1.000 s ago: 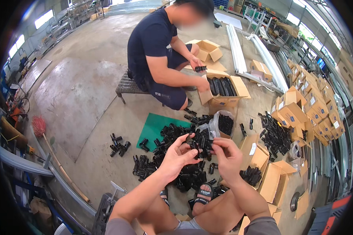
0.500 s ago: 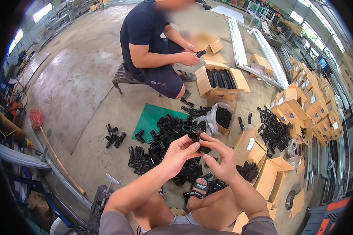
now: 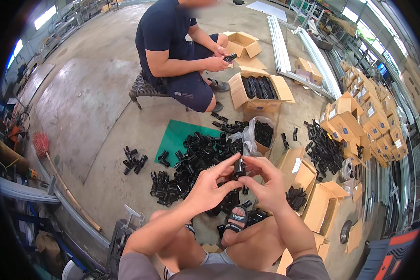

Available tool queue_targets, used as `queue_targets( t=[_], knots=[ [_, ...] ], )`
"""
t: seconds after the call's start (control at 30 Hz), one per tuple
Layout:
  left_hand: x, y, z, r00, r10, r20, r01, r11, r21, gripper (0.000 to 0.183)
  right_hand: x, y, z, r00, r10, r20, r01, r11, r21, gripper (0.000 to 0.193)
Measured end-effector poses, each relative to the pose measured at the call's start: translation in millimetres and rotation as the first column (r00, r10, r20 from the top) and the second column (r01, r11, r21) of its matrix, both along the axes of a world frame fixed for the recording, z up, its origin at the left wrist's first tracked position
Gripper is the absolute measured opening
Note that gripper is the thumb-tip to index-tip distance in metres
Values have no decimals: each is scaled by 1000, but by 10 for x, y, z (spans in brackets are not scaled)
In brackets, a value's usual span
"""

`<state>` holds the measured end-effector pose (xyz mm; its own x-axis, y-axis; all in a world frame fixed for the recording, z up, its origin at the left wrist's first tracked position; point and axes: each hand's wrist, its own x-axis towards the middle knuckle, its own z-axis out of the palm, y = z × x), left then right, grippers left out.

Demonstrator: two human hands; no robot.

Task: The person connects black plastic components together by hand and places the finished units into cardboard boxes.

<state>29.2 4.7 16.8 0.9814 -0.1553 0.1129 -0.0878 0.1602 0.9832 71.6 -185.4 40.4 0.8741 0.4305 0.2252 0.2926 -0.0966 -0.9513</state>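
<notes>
Fitting (image 3: 240, 167), black, glossy, tubular: pinched between thumbs and fingertips of left hand (image 3: 211, 187) and right hand (image 3: 269, 183), above the floor. Risk, judged: slick surface, light pinch; could slip and be lost among lookalikes in the angular black heap (image 3: 198, 156), nine o'clock from it. Green sheet (image 3: 176, 133), flat: ten o'clock. Cardboard carton (image 3: 239, 93), open-topped: twelve o'clock.

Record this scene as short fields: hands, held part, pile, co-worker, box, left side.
Left hand: fingers on the held part
Right hand: fingers on the same part
Held part: black, short, between both hands
Pile: black parts, partly on a green sheet
Co-worker: seated, both hands at a black piece
Box: open cardboard, black parts inside
Left side: red-bristled broom on the floor
</notes>
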Motion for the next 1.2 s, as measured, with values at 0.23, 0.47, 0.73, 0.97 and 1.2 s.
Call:
queue_targets(
  t=[0.23,0.47,0.73,0.97,1.2],
  knots=[
    [-106,54,138,996,-86,22,86,996,6,65,-106,-27,68,994,-38,-106,54,987,153,37],
    [-95,75,70,993,-119,-9,119,993,-19,64,-126,5,72,990,-46,-132,64,989,135,36],
    [-120,145,103,994,-109,-27,110,993,32,61,-82,22,55,985,26,-168,-11,996,84,36],
    [-119,151,35,972,-135,-194,105,982,-158,59,183,-66,-66,945,31,-326,13,991,132,31],
    [39,295,-149,836,-11,-549,-215,913,-346,59,1659,-1136,-1402,698,-558,-449,566,814,-132,26]
  ],
)
